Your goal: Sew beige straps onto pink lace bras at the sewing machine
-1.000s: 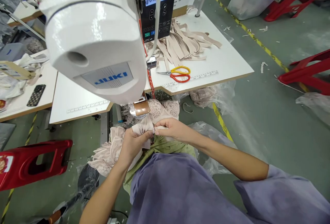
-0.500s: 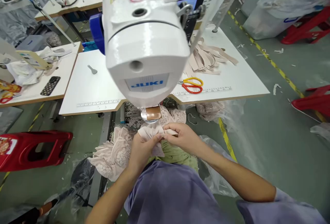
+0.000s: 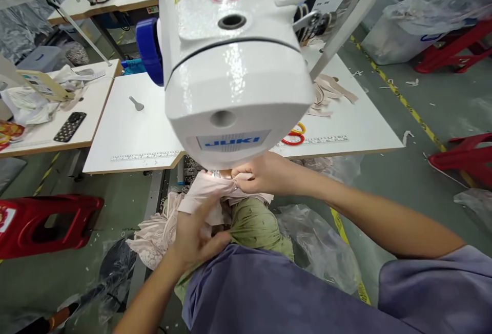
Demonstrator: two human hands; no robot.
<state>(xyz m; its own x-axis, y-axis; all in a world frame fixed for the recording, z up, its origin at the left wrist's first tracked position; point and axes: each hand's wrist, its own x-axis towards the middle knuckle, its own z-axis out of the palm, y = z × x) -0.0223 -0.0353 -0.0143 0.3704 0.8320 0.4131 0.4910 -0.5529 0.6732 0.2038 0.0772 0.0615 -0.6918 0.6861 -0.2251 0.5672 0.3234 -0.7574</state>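
Observation:
Under the white sewing machine head point(image 3: 238, 83), my right hand point(image 3: 265, 174) pinches the edge of a pale pink fabric piece point(image 3: 205, 190) close to the needle area. The machine head hides the needle and part of that hand's fingertips. My left hand point(image 3: 194, 236) is slightly blurred below the fabric, thumb and fingers apart, touching or nearly touching its lower side. To its left, a pale pink lace garment point(image 3: 151, 239) hangs in folds beside the machine bed. Green cloth point(image 3: 257, 224) covers my lap.
Red and yellow handled scissors point(image 3: 295, 137) lie on the white table point(image 3: 126, 119), partly behind the machine head. Beige fabric strips point(image 3: 330, 93) lie at the right. A grey spoon-shaped tool point(image 3: 136, 103) is at the left. Red stools point(image 3: 49, 226) stand around.
My left hand has let go of the fabric and dropped down and left, its fingers spreading. The right hand has moved up under the machine head with the fabric. My view has come nearer the machine.

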